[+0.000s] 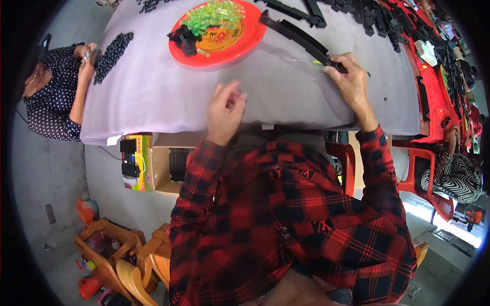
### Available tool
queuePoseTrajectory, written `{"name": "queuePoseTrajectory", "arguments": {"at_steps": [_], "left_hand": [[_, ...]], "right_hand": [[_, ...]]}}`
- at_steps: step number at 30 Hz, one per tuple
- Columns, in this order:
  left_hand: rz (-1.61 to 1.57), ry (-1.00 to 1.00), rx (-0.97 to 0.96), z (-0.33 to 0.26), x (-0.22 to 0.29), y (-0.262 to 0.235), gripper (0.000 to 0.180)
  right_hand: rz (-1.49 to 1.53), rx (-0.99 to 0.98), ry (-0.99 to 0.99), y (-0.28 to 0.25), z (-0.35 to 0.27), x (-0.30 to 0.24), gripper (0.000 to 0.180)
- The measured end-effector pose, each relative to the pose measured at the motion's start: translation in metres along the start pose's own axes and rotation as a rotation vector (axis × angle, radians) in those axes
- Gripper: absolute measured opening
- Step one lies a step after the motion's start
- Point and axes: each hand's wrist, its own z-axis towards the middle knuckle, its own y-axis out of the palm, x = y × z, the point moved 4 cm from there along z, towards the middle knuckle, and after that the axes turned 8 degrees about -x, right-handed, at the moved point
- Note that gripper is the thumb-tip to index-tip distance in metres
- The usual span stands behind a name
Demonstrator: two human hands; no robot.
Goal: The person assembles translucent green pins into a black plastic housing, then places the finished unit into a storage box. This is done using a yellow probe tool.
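My right hand [351, 81] is closed round the near end of a long black plastic strip [296, 36], which slants away to the far left over the cloth. Beside that end shows a small bright green piece [317, 62]; whether it is joined to the strip I cannot tell. My left hand [226, 109] hovers near the table's front edge, its fingers curled and smeared by motion, so anything in them is hidden. Beyond it lies a red plate [204, 60] with a heap of clear green tubes [217, 18] and some small black parts [185, 41].
A grey cloth [153, 97] covers the table. Black pieces [113, 56] lie heaped at the left, near a seated person in a dotted top [53, 120]. More black plastic parts [367, 18] line the far right. A red chair [434, 183] stands to the right.
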Motion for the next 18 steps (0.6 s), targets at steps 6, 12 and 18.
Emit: {"name": "queuePoseTrajectory", "arguments": {"at_steps": [6,12,18], "left_hand": [[-0.223,-0.061,0.059,0.017,-0.005,-0.012,0.09],[-0.039,0.086,-0.083,0.026,0.004,-0.009,0.087],[0.075,0.142,-0.191,0.022,-0.005,-0.001,0.04]], "right_hand": [[0.068,-0.076,-0.208,0.019,-0.035,-0.027,0.034],[0.024,-0.143,-0.247,0.029,-0.041,-0.033,0.033],[0.018,-0.151,-0.221,0.036,-0.045,-0.035,0.033]]}}
